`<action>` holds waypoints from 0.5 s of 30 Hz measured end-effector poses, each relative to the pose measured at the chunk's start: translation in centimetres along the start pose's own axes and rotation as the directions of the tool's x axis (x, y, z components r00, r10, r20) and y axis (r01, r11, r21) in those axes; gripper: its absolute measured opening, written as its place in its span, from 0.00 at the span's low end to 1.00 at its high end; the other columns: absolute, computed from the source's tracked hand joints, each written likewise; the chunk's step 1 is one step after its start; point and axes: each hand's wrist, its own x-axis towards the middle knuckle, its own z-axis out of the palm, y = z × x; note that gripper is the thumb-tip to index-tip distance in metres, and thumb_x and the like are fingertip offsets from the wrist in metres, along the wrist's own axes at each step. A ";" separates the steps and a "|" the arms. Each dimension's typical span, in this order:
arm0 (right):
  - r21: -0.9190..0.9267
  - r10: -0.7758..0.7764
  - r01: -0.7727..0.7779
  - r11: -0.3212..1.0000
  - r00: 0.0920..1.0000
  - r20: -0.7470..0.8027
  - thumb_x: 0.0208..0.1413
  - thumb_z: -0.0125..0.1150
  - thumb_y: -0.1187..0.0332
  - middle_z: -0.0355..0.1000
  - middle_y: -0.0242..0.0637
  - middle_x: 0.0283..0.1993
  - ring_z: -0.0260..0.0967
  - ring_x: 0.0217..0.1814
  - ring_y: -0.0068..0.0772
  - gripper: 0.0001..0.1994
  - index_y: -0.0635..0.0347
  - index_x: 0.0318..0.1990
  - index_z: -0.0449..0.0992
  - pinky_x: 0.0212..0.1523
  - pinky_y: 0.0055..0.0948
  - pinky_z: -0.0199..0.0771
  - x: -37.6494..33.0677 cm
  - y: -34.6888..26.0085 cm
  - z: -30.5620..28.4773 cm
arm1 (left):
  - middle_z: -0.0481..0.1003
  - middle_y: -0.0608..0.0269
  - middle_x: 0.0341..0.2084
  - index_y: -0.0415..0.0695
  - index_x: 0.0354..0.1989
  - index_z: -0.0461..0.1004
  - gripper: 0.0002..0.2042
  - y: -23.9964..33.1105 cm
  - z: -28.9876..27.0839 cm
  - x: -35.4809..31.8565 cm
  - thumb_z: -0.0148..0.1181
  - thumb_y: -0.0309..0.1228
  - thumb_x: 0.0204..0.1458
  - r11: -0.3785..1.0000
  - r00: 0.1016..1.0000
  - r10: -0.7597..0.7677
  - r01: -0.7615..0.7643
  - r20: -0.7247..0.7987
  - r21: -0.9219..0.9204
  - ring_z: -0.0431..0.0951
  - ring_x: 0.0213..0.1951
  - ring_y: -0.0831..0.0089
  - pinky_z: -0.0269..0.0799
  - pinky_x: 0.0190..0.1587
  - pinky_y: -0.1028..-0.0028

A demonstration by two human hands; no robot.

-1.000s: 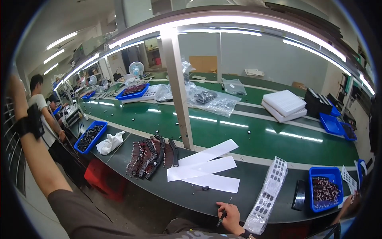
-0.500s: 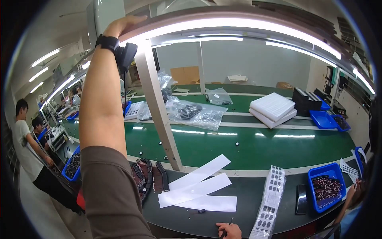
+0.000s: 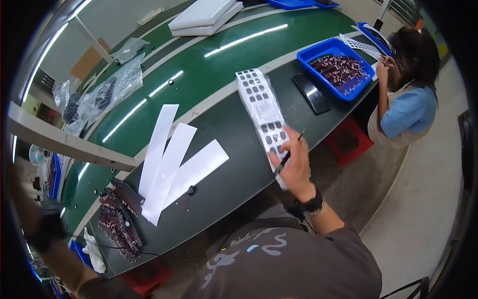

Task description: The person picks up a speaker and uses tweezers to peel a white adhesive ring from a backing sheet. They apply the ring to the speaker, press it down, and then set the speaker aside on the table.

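On the dark tabletop (image 3: 224, 129), the right hand (image 3: 294, 167) has fingers clamped on a thin black tool (image 3: 288, 155) over a long white tray (image 3: 263, 107) pocked with dark pockets; the blue bin (image 3: 334, 67) holds small dark parts. Left hand's (image 3: 22, 209) fingers: cannot tell.

I hold a thin dark pen (image 3: 289, 153) tilted, tip up, in my right hand (image 3: 294, 167). It sits over the near end of a long white tray (image 3: 263, 110) with dark slots, lying lengthwise on the dark table.
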 end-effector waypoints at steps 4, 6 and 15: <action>-0.295 0.217 -0.165 0.941 0.964 0.155 0.45 0.72 0.69 0.67 0.52 0.60 0.66 0.54 0.52 0.19 0.61 0.39 0.65 0.53 0.44 0.64 -1.9 2.1 -1.5 | 0.77 0.56 0.51 0.43 0.51 0.76 0.15 12.9 17.9 1.5 0.60 0.36 0.58 0.896 0.979 -0.061 0.140 0.195 -0.421 0.77 0.52 0.57 0.71 0.56 0.64; -0.352 0.197 -0.125 0.928 0.964 0.179 0.44 0.72 0.68 0.68 0.51 0.59 0.66 0.53 0.53 0.20 0.61 0.39 0.65 0.53 0.44 0.63 -2.7 1.9 -1.6 | 0.75 0.54 0.54 0.44 0.55 0.74 0.19 14.4 24.6 1.3 0.55 0.42 0.60 0.795 0.862 -0.221 0.431 0.457 -0.428 0.76 0.53 0.56 0.71 0.55 0.64; -0.182 0.168 -0.087 0.979 0.854 0.492 0.38 0.69 0.74 0.66 0.52 0.60 0.64 0.57 0.54 0.21 0.59 0.40 0.65 0.57 0.45 0.61 -1.5 5.6 -9.2 | 0.74 0.43 0.53 0.35 0.62 0.66 0.33 15.5 45.1 -3.0 0.61 0.45 0.50 0.561 0.567 -0.532 0.792 0.629 -0.240 0.75 0.54 0.51 0.70 0.57 0.62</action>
